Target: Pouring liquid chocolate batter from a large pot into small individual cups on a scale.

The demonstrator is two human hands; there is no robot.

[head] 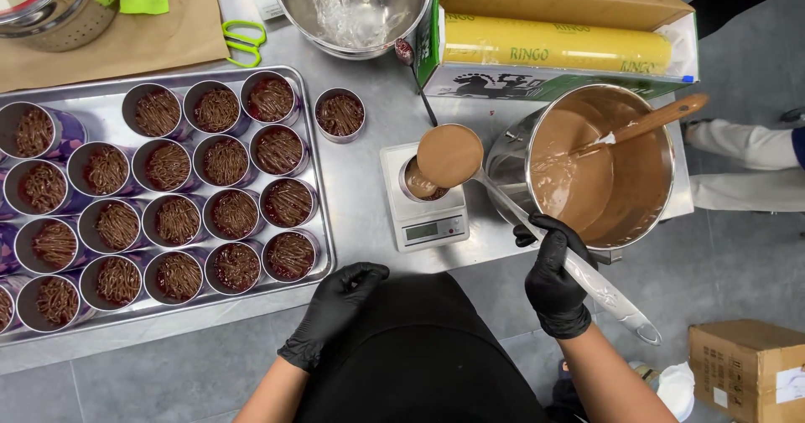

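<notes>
gloved right hand [555, 285], ladle [450, 155], steel table [360, 171]

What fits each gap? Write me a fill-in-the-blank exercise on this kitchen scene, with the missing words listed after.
1. The right hand holds a ____ full of brown batter.
2. The ladle hangs over a cup standing on a small ____.
3. The filled cups sit on a metal ____.
4. Both hands wear ____ gloves.

Missing words: ladle; scale; tray; black

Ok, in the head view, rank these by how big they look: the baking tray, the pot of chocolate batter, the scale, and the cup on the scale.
1. Baking tray
2. Pot of chocolate batter
3. Scale
4. Cup on the scale, partly hidden by the ladle held in the right hand
</notes>
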